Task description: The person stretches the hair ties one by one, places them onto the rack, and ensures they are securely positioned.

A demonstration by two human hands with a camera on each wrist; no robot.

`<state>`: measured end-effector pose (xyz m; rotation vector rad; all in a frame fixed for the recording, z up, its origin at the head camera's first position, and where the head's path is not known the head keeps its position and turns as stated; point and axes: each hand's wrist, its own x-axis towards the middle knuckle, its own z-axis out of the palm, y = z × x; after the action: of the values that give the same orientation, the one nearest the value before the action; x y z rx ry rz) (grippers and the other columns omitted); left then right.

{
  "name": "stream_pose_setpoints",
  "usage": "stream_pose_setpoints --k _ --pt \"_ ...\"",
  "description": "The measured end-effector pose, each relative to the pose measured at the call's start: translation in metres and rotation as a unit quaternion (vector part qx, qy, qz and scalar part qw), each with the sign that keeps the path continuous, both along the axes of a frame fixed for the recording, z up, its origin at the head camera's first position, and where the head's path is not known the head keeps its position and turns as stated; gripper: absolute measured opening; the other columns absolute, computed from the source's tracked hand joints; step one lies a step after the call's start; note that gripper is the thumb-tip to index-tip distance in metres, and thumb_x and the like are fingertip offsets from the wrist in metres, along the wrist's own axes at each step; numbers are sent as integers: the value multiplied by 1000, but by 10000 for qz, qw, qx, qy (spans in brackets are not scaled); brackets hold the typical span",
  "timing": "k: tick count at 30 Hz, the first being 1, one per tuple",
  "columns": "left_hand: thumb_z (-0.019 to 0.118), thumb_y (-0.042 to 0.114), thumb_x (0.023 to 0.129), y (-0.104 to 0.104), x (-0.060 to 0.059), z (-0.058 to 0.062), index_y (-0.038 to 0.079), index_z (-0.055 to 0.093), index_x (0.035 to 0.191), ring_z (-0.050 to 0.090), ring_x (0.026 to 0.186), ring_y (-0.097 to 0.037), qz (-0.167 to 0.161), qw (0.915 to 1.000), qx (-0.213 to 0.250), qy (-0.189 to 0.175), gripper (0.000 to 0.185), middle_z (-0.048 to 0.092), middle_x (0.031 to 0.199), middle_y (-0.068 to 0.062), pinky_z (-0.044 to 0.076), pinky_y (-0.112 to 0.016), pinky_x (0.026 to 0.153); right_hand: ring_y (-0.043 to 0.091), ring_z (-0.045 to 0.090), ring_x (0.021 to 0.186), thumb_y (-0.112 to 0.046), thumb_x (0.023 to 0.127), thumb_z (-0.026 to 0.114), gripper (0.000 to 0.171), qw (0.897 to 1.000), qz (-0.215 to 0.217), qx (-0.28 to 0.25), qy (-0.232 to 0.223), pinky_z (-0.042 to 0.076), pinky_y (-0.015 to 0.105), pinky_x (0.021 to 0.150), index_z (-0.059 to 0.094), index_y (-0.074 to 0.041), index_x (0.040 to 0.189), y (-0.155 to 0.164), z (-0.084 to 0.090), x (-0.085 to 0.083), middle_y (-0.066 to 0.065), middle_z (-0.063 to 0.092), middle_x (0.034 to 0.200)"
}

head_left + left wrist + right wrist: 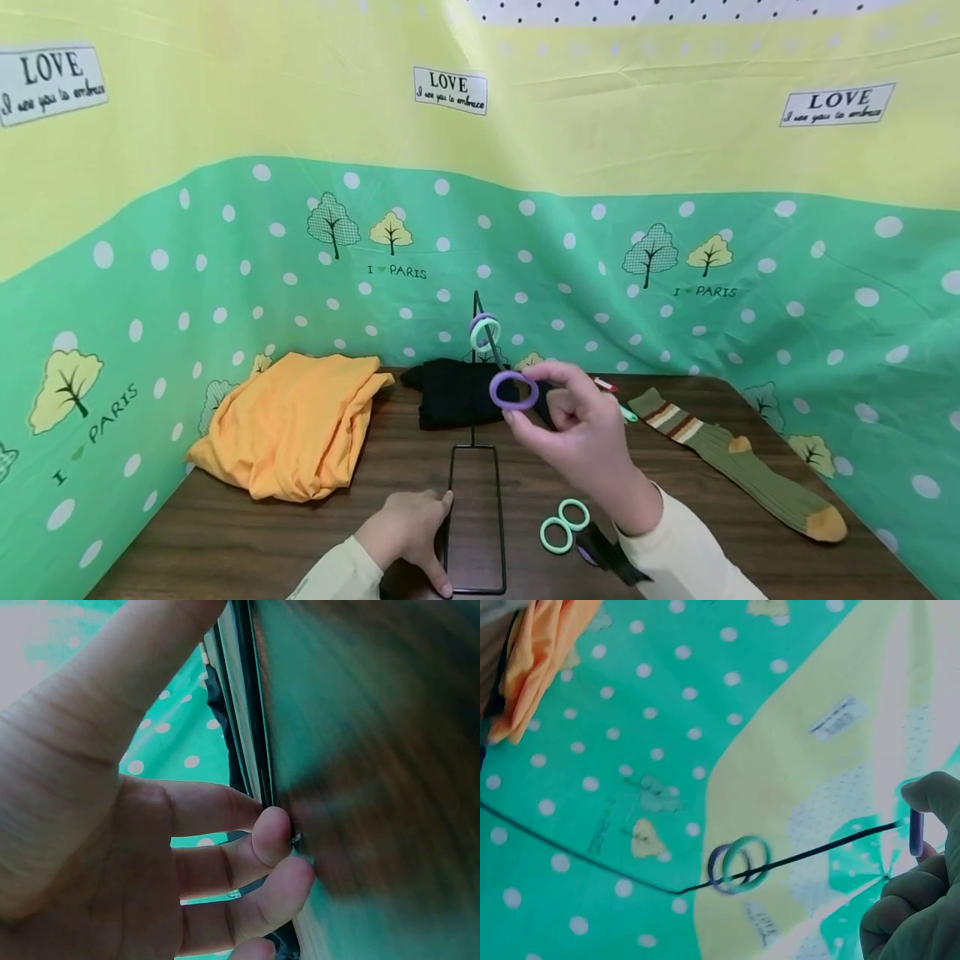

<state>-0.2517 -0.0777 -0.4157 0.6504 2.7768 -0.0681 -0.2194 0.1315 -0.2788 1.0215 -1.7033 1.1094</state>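
The right hand (pixel 581 433) pinches one purple hair ring (pixel 513 390) at the black wire stand (pixel 476 521), whose base the left hand (pixel 408 529) grips, two rings (pixel 483 330) threaded above, two green rings (pixel 564 525) on the bench (pixel 225 542).

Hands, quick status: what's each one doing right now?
Left hand: fingers curled round the edge of the black wire stand base, gripping it.
Right hand: pinching a purple ring, raised above the table.
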Motion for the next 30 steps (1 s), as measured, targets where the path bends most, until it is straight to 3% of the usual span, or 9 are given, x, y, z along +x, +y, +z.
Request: stream_pose_setpoints --k 4,10,22,26,30 --pt "74 73 47 1 0 -1 18 42 140 56 112 -17 -38 10000 -16 34 112 55 129 -3 51 -38 72 -1 22 39 -2 67 78 39 9981 -376 60 -490 22 17 39 61 -7 102 -7 7 -23 -6 26 43" --pt "75 72 47 4 1 -4 19 43 139 57 111 -17 -30 10000 -18 53 111 57 126 -3 51 -38 74 2 23 38 -17 73 79 46 9868 -1004 298 -1234 23 23 40 58 -11 113 -10 0 -46 -8 24 45" --pt "75 72 47 2 1 -2 19 44 139 56 112 -19 22 10000 67 12 111 56 128 -4 51 -40 77 0 18 38 -20 71 81 55 9743 -1249 618 -1767 24 22 39 56 -14 120 13 -40 -48 -10 22 47" --pt "75 72 46 1 1 0 18 43 139 56 112 -19 19 10000 53 57 112 56 129 -4 51 -40 77 -1 17 39 -23 71 80 53 9608 -1500 788 -2196 22 20 40 57 -15 118 25 -58 -46 -10 21 47" --pt "74 73 45 0 2 0 18 43 139 58 109 -19 -9 9999 49 125 113 57 128 -4 51 -39 75 0 18 39 -27 72 79 50 9381 -1760 933 -2833 23 20 41 57 -18 116 35 -74 -44 -8 22 47"
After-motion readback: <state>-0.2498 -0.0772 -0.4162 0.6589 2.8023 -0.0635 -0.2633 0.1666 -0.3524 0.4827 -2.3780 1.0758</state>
